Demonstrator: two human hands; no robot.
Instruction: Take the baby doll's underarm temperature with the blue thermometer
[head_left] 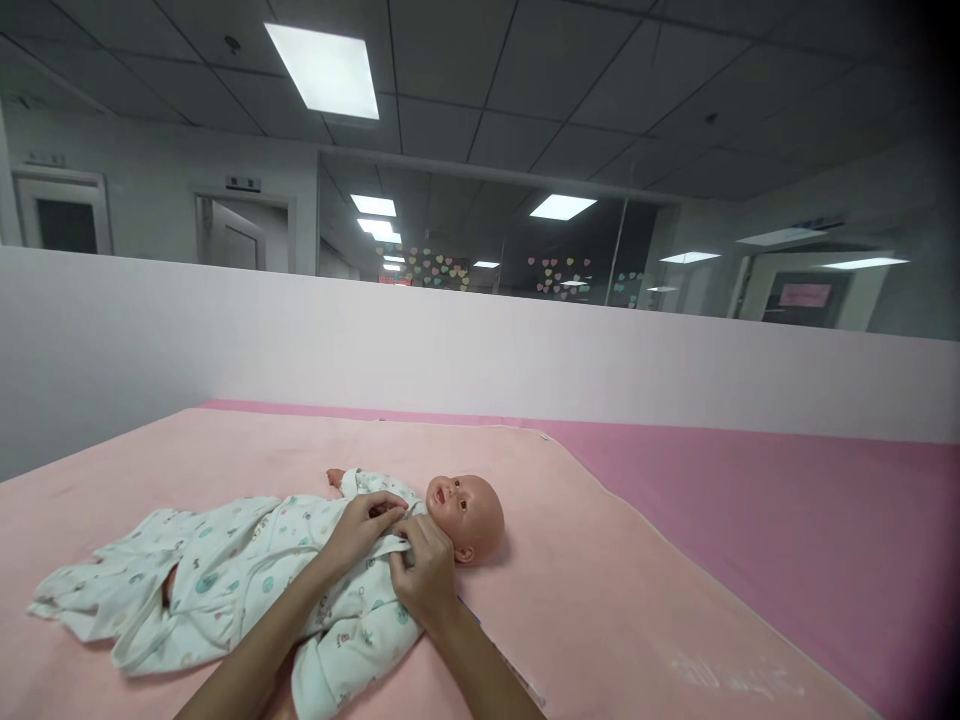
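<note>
A bald baby doll [480,510] lies on its back, its head toward the right. It wears a white baby romper [247,550] printed with small green and brown figures. At the chest, just below the neck, my left hand [364,528] has its thumb and fingers curled together on the cloth. Close beside it, my right hand [426,565] pinches the edge of the romper's front near the collar. One small doll hand [335,478] sticks out of the far sleeve. The near sleeve lies toward me, and the romper's legs spread flat to the left. My fingers hide the exact spot being gripped.
Under the doll is a peach-pink blanket [637,600] over a darker pink mat [787,510]. A thin blue-edged item [502,650] shows partly behind my right forearm. A low white wall [480,350] rises behind the mat, with glass panels and doors farther back.
</note>
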